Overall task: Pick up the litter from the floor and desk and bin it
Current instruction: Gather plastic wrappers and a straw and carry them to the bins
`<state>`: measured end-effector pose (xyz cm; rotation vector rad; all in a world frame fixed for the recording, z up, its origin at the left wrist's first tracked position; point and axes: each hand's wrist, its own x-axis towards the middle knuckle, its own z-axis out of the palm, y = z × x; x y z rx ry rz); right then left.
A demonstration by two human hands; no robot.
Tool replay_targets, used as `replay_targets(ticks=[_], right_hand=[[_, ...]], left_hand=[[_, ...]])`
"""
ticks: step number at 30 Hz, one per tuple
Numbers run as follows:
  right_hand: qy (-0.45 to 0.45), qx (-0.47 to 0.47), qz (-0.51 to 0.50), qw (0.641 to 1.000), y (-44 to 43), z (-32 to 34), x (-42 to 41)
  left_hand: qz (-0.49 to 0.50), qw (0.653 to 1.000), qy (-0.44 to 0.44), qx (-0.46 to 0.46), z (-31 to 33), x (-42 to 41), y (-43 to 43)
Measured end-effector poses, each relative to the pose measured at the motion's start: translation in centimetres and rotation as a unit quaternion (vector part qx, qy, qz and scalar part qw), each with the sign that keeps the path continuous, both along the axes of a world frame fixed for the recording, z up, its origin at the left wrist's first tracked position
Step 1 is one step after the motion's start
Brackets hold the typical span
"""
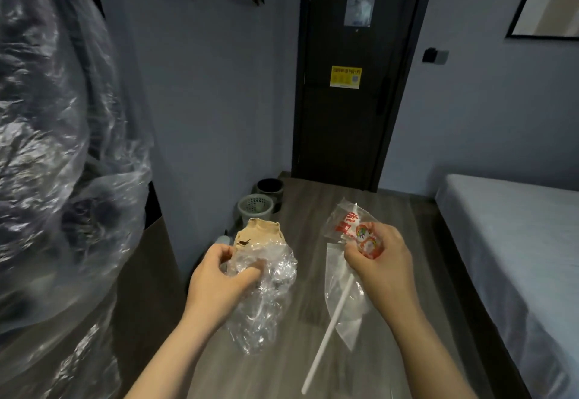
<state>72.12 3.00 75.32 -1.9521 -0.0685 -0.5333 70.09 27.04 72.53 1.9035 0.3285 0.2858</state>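
Observation:
My left hand (219,276) grips a crumpled clear plastic bag (266,292) together with a brown paper bag (260,235) that sticks up above the fingers. My right hand (382,260) is closed on a clear wrapper with red print (351,226), a flat clear plastic sleeve (341,301) hanging below it, and a long white straw (329,326) that slants down to the left. Two bins stand on the floor ahead against the wall: a grey mesh bin (255,207) and a dark bin (271,188) behind it.
A dark closed door (354,85) is straight ahead. A bed with a pale sheet (517,242) fills the right side. Clothes under clear plastic covers (56,147) hang at the left above a dark desk (147,273). The wood floor (313,210) runs between.

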Motion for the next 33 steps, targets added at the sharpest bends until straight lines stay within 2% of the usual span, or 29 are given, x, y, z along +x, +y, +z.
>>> replay_targets(ticks=[13,20,25,33], right_hand=[[0.033,-0.013,0.000,0.999,-3.1,-2.4,21.3],[0.047,-0.046,0.014,0.998,-0.4,-2.6,35.7],[0.053,-0.049,0.019,0.997,2.1,-2.3,45.2],[0.123,-0.049,0.017,0.991,3.9,-4.7,58.5]], left_hand=[[0.028,0.999,0.031,-0.005,-2.9,19.8,-3.0],[0.047,0.997,0.058,-0.031,-4.8,33.3,0.5],[0.051,0.996,0.070,-0.016,-4.9,43.6,3.4],[0.082,0.991,0.100,-0.023,-8.0,55.2,6.4]])
